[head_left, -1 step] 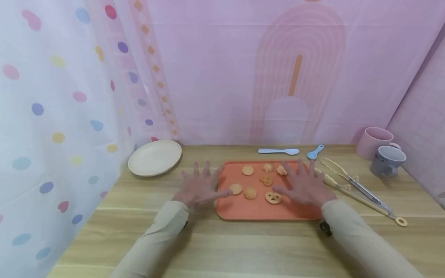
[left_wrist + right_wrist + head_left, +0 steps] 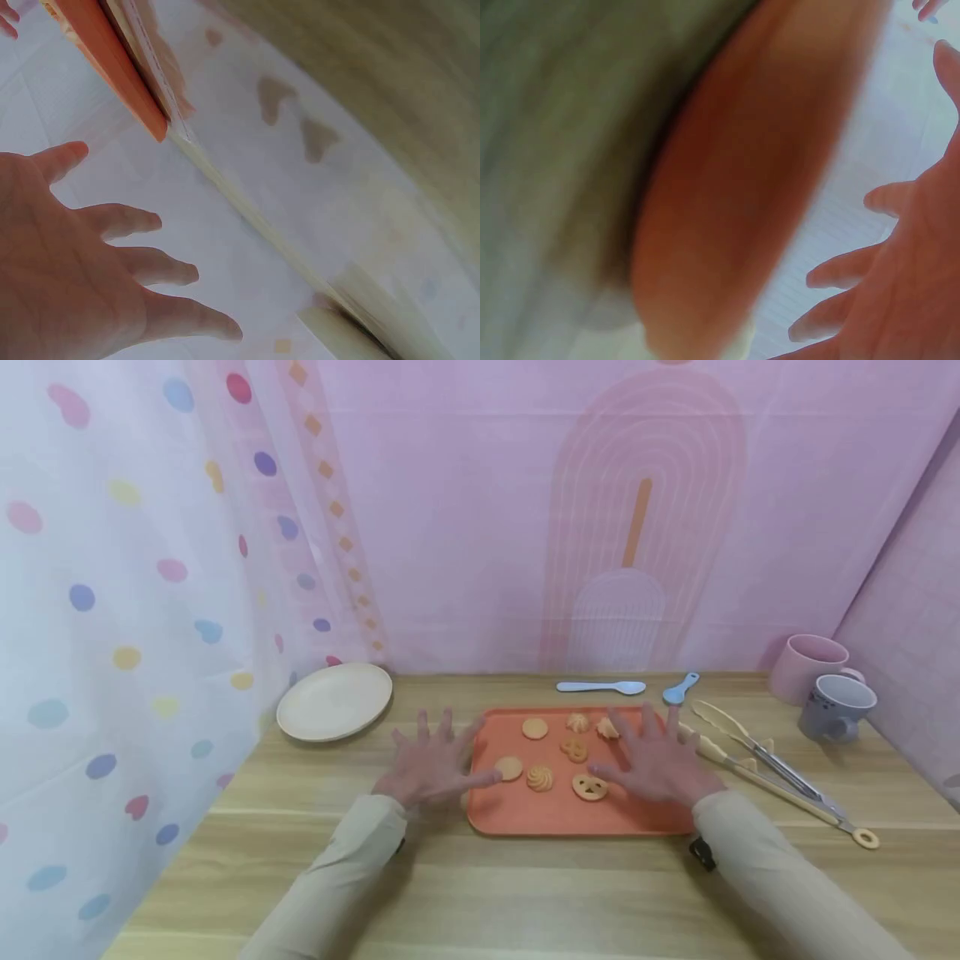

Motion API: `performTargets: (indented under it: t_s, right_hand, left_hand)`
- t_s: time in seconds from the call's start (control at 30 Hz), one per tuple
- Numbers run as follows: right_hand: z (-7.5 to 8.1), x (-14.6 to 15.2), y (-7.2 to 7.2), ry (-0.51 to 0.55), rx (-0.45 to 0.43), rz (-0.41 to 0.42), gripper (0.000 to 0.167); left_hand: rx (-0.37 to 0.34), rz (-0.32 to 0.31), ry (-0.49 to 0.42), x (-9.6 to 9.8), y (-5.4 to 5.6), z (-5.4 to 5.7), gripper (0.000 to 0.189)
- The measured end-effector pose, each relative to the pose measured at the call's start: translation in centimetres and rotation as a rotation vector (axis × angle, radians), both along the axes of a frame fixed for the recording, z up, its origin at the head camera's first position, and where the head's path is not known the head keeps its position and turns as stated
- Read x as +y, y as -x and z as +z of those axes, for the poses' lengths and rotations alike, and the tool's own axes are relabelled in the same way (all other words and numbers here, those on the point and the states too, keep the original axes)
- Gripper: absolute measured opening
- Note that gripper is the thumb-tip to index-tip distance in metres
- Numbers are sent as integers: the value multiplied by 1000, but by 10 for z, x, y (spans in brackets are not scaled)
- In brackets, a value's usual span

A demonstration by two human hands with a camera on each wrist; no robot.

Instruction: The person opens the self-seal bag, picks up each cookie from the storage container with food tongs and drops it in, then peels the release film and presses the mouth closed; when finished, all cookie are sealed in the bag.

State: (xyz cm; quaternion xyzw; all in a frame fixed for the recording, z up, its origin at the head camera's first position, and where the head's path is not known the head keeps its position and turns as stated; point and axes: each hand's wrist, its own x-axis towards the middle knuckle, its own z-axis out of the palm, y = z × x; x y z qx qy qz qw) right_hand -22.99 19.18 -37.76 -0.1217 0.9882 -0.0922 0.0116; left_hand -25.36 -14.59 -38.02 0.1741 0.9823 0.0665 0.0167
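Both hands hover with fingers spread wide and nothing held. My left hand [image 2: 435,764] is at the left edge of an orange tray [image 2: 525,817], its thumb reaching over the rim. Over the tray's right part is my right hand [image 2: 660,764], hiding some of it. Several cookies lie on the tray: two plain round ones, a swirl cookie [image 2: 539,778], a pretzel-shaped cookie [image 2: 575,749], a round cookie with cut-out holes [image 2: 590,787] and two small fluted ones at the back. In the left wrist view the open palm [image 2: 67,262] shows below the tray's edge.
A cream plate [image 2: 335,702] sits at the back left. Behind the tray lie a blue spoon [image 2: 600,687] and a small measuring spoon [image 2: 680,689]. Tongs [image 2: 787,774] rest right of the tray, near the right hand. A pink mug [image 2: 798,672] and grey mug [image 2: 828,714] stand back right.
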Motion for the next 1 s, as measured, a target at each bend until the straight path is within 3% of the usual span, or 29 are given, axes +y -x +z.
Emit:
performTargets:
  t_s: [0.2, 0.4, 0.5, 0.63, 0.77, 1.0]
  right_hand:
    - [2, 1, -1, -7, -1, -7, 97]
    - [13, -6, -4, 9, 38, 6, 93]
    - [20, -15, -5, 34, 83, 64, 90]
    - [25, -30, -6, 89, 96, 151, 85]
    - [25, -43, -6, 215, 21, 220, 79]
    - [20, -59, -7, 331, -75, 253, 73]
  left_hand:
    - [-14, -35, -53, -19, -1, -1, 85]
    - [65, -219, -183, -61, 4, -4, 44]
    - [72, -263, -226, -75, 7, -3, 35]
    - [33, -253, -215, -83, 11, -2, 34]
    - [34, -261, -175, -83, 15, -6, 28]
    - [139, -207, -131, -78, 16, -8, 11]
